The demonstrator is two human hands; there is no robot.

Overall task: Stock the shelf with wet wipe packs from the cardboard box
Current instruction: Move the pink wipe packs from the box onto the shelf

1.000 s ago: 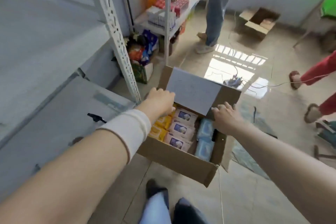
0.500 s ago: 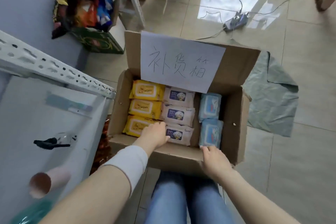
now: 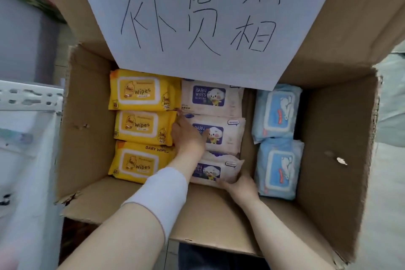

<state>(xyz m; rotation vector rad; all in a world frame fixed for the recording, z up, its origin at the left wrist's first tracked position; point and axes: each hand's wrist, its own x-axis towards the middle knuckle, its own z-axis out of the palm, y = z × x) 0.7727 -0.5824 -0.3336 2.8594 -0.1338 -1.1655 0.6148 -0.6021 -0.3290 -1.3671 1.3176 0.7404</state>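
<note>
An open cardboard box (image 3: 87, 120) fills the view. Inside lie three yellow wipe packs (image 3: 142, 126) in the left column, three white baby-wipe packs (image 3: 228, 136) in the middle and two pale blue packs (image 3: 277, 116) on the right. My left hand (image 3: 188, 136) rests on the left end of the middle white pack, fingers reaching into the gap beside the yellow packs. My right hand (image 3: 240, 186) grips the near right corner of the nearest white pack (image 3: 215, 171). A white sleeve covers my left forearm.
A white paper sign (image 3: 203, 17) with handwritten characters hangs from the box's far flap. A white perforated shelf rail (image 3: 28, 96) and shelf board lie at the left. Grey floor shows at the right edge.
The view has come much closer to the box. My left hand moved from the near yellow pack to the middle white pack; my right hand left the box's front edge and took the nearest white pack.
</note>
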